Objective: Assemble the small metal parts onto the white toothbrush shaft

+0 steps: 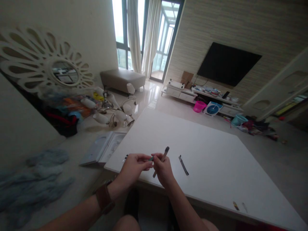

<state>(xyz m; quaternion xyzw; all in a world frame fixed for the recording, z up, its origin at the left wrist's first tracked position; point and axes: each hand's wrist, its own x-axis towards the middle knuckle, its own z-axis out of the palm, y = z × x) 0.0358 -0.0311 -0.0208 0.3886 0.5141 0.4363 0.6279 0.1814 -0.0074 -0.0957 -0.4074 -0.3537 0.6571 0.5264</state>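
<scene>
1 small green piece (pixel 151 158), pinched in left hand (pixel 137 163)'s fingertips; right hand (pixel 162 165)'s fingertips meet it, contact uncertain. 1 dark-ended pen-like tool (pixel 164 154), clasped in right hand, long axis slanting away rightward.

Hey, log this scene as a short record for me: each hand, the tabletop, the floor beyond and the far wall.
Left hand: fingertips pinching a small green piece
Right hand: gripping a pen-like stick, dark end up; fingertips meet the left hand's at the green piece
Tabletop: white table; slim dark item beside the right hand; two small items near the right corner, too small to identify
Floor beyond: pink basket
Far wall: black screen
</scene>
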